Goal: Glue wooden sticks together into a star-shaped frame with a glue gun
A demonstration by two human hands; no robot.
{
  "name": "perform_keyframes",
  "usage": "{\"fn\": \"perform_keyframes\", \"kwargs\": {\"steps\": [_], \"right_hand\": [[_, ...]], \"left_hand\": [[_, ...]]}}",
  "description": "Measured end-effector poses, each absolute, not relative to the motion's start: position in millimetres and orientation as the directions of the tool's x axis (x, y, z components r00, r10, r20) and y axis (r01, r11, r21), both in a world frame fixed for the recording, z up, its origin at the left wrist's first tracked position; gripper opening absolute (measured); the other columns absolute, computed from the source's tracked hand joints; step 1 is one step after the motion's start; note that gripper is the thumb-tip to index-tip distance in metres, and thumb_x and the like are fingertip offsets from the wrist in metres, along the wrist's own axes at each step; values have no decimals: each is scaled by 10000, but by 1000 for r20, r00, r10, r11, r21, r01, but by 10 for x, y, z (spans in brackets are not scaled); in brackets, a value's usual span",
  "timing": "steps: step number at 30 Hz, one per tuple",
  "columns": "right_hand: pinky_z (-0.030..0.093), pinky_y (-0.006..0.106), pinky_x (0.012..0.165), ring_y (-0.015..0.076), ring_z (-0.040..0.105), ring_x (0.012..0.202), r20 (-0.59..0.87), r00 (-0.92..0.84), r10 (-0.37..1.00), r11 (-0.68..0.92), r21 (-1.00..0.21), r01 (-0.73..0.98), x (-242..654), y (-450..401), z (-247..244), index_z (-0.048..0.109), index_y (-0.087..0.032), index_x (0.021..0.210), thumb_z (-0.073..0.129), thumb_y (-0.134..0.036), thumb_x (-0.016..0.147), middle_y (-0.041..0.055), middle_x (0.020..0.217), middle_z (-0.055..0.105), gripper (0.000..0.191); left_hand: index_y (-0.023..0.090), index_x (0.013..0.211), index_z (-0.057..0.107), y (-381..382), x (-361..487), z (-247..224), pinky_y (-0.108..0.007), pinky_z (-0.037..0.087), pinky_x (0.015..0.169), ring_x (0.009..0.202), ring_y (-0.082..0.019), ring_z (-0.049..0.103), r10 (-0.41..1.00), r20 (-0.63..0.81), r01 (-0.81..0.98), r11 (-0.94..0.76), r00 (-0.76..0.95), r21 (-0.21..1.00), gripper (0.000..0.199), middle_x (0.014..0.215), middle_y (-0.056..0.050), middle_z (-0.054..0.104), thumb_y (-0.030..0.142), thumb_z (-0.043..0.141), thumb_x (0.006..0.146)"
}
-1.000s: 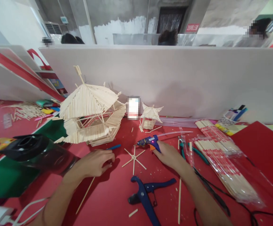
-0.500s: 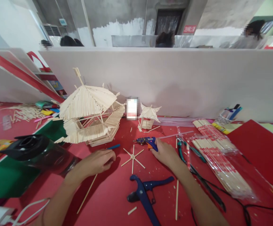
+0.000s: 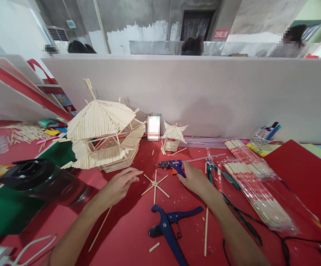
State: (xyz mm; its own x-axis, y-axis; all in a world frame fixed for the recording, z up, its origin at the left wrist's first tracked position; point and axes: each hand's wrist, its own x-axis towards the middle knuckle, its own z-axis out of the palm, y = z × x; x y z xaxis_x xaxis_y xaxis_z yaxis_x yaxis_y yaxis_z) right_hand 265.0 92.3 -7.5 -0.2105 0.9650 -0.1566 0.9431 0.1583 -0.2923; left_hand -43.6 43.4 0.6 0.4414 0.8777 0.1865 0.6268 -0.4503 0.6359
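My right hand point(image 3: 192, 176) rests closed around the handle of a blue hot glue gun point(image 3: 177, 166), whose nozzle points left. My left hand point(image 3: 124, 183) hovers over the red table with its fingers stretched out and nothing visible in them. Just right of its fingertips lies a six-armed star of wooden sticks point(image 3: 155, 184). Beyond my left hand stands a large pavilion model point(image 3: 102, 122) built of sticks. A smaller stick pavilion point(image 3: 174, 135) stands behind the glue gun. The blue pen near my left hand is almost wholly hidden.
A dark blue cutter point(image 3: 167, 229) lies in front of the star. Packs of sticks point(image 3: 257, 192), teal-handled pliers point(image 3: 211, 173) and black cables point(image 3: 262, 221) are on the right. A dark bottle point(image 3: 46, 181) lies at left. A grey partition point(image 3: 218, 99) borders the table's back.
My left hand has moved slightly right and up, its fingers straightening toward the star and covering the blue pen. My right hand stays on the glue gun. The view has shifted slightly.
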Motion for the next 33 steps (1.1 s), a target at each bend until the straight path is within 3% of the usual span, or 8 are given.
{"fn": "perform_keyframes", "kwargs": {"steps": [5,8,12,16,20,27,30,33], "right_hand": [[464,356,790,314,675,1039,-141,-198,970,172,-176,969,2597,757,252,537,-124,1216,522,-348,965,176,1165,676,337],[479,368,796,325,689,1017,-237,-311,920,289,-125,949,2522,537,522,608,-138,1135,565,-400,946,159,1107,714,326],[505,402,815,358,687,1013,-385,-416,824,407,-108,907,2342,239,747,680,-116,1092,719,-535,815,177,1067,734,503],[516,383,829,350,690,1024,-429,-434,792,439,-94,894,2111,75,733,720,-151,1060,841,-529,679,175,1077,740,550],[534,389,786,352,717,951,-456,-455,765,455,-119,883,1957,26,662,723,-205,1050,907,-552,538,156,1042,756,645],[511,386,812,343,702,1017,-384,-455,803,439,-136,888,2152,168,718,698,-168,1059,629,-402,927,160,1070,747,277],[502,387,778,354,702,995,-317,-461,829,438,-145,887,2299,284,668,673,-153,1056,590,-355,950,166,1051,744,243],[488,347,743,308,710,943,-177,-479,860,421,-288,860,2349,421,577,647,-175,1042,566,-298,956,127,1022,745,170]], "left_hand": [[250,1181,621,455,-418,-102,-268,520,855,938,-155,656,875,193,571,-443,445,691,296,1034,-46,659,227,364,1036],[255,1160,628,448,-384,-107,-265,516,810,914,-163,656,881,184,583,-432,437,688,250,1030,-46,654,282,416,1030],[235,1077,643,405,-305,-24,-270,513,784,858,-164,665,903,158,597,-387,399,703,241,999,-40,653,358,442,1027],[229,1022,673,361,-211,34,-273,515,772,830,-167,662,923,162,631,-360,349,688,256,948,-30,672,355,450,1016],[230,1073,657,348,-167,2,-295,542,799,895,-186,686,945,147,616,-303,291,728,204,1038,-41,713,324,501,981],[235,1035,674,398,-176,-21,-320,513,887,983,-197,675,916,182,667,-386,357,638,229,1047,-37,732,288,453,1006],[230,1030,688,473,-109,42,-310,511,870,953,-191,677,887,224,633,-448,404,632,244,1023,-38,735,262,446,1007],[215,1027,693,556,75,159,-305,518,869,949,-189,682,888,271,522,-442,373,729,194,1016,-48,740,265,511,985]]}}
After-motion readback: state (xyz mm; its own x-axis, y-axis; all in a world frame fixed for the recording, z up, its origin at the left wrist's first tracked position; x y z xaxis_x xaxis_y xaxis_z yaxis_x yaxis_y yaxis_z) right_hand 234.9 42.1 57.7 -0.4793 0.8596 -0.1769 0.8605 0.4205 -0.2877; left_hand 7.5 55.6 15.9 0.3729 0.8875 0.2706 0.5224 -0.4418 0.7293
